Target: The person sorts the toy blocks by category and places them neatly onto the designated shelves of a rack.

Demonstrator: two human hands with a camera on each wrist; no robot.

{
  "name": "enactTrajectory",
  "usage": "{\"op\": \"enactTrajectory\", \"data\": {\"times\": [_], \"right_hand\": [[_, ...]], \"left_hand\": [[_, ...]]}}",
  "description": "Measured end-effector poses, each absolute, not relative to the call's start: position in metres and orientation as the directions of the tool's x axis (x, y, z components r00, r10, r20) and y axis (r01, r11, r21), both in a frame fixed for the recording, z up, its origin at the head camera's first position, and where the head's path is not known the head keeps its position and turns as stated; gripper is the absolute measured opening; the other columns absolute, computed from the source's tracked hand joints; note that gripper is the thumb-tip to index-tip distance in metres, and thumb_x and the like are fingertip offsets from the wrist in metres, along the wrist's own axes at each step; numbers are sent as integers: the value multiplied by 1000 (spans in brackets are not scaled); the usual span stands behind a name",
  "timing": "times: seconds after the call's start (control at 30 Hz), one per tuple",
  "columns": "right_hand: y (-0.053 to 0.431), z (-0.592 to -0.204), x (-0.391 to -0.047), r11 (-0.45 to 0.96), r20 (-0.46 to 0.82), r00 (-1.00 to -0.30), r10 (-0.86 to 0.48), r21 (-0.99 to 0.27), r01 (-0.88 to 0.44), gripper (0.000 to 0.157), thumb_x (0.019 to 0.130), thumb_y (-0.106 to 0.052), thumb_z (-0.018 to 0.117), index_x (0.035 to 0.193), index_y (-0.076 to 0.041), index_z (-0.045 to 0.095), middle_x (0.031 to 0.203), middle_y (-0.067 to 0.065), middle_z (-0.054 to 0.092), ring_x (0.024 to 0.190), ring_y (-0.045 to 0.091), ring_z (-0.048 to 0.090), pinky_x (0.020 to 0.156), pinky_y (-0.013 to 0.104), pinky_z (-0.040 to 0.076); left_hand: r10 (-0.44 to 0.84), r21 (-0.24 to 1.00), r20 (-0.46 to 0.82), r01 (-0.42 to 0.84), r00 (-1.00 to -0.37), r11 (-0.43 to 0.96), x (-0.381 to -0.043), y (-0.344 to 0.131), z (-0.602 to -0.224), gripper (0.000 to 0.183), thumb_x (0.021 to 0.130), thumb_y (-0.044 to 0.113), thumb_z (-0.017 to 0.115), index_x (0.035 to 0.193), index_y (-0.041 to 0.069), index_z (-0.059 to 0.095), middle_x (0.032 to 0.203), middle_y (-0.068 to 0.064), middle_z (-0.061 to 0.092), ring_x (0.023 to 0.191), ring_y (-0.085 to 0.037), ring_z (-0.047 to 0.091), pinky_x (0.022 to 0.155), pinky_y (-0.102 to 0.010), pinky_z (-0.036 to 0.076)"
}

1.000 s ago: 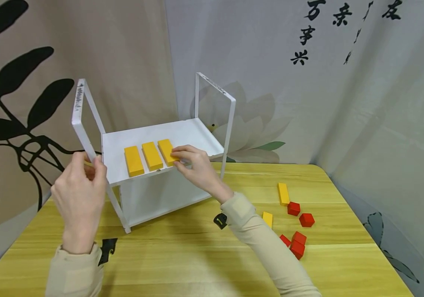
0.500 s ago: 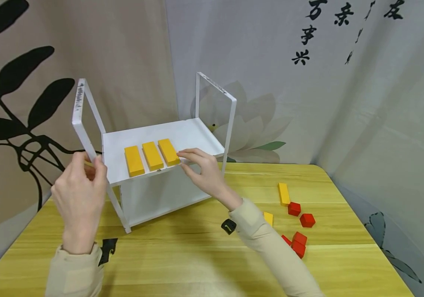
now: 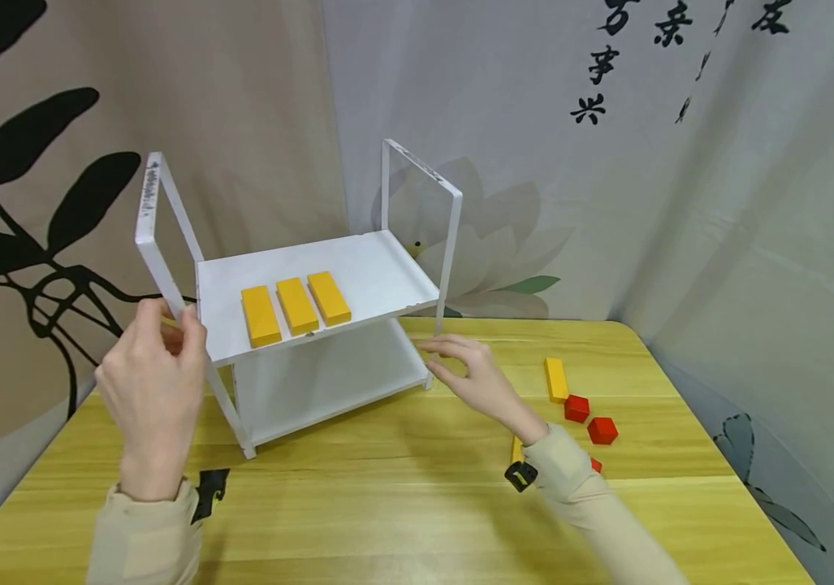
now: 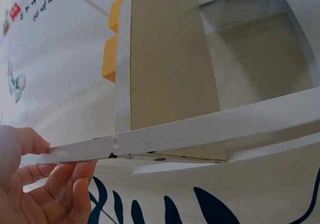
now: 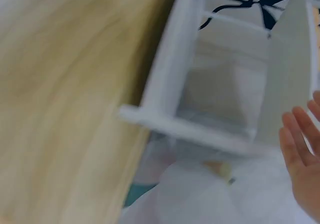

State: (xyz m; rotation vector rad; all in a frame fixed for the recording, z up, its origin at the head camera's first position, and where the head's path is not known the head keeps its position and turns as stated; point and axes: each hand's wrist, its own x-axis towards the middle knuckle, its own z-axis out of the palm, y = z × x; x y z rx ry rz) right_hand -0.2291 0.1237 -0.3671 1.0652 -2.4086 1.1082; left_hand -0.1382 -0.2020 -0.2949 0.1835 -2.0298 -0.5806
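My left hand (image 3: 157, 382) grips the front left post of a white two-tier shelf rack (image 3: 270, 260); in the left wrist view thumb and fingers pinch that post (image 4: 75, 151). Three yellow blocks lie side by side on the upper shelf: a left block (image 3: 261, 317), a middle block (image 3: 296, 306) and a right block (image 3: 329, 298). Off the rack's front right corner, my right hand (image 3: 478, 378) holds nothing, its fingers extended and loosely bent. The right wrist view shows the hand (image 5: 302, 149) with fingers apart from the rack.
On the right of the wooden table (image 3: 387, 520) lie a yellow block (image 3: 555, 379), a red cube (image 3: 576, 408) and another red cube (image 3: 602, 431). A second yellow block (image 3: 516, 449) and more red show partly behind the right forearm. A printed curtain (image 3: 490, 81) hangs behind.
My right hand has let go of the right yellow block and moved right and down, away from the upper shelf. My left hand keeps its hold on the post.
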Motion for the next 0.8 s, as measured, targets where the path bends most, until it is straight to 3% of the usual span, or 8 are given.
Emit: {"op": "enactTrajectory", "data": {"times": [0.13,0.37,0.53,0.8], "right_hand": [[156,-385,-231,465,406,-748,-525,-600,-652,27,92,-13,61,117,-5,66,120,11,67,110,26,64,91,44,51],[211,-409,-231,520,174,-791,-587,-667,-533,30,94,-21,58,120,-9,64,120,7,67,110,26,62,94,49,48],[244,-424,-236,569,20,-787,-617,-680,-463,34,93,-25,59,122,-8,63,123,4,66,115,26,59,98,51,44],[276,-438,-243,586,-75,-769,-635,-696,-415,34,92,-22,62,122,-5,63,121,10,67,114,30,60,97,49,44]], "left_hand": [[-361,473,782,108,-508,874,-138,-202,-295,33,95,24,52,92,-9,59,69,-25,64,52,-38,56,46,-15,23],[-363,476,780,106,-509,873,-137,-202,-294,33,95,24,52,92,-8,59,69,-25,64,52,-38,56,46,-16,23],[-364,476,780,105,-510,873,-137,-202,-294,33,95,23,52,92,-8,59,69,-25,64,52,-38,56,46,-17,23],[-365,478,783,113,-504,871,-138,-202,-294,32,95,22,52,90,-8,60,69,-25,65,52,-39,56,45,-16,24]]}}
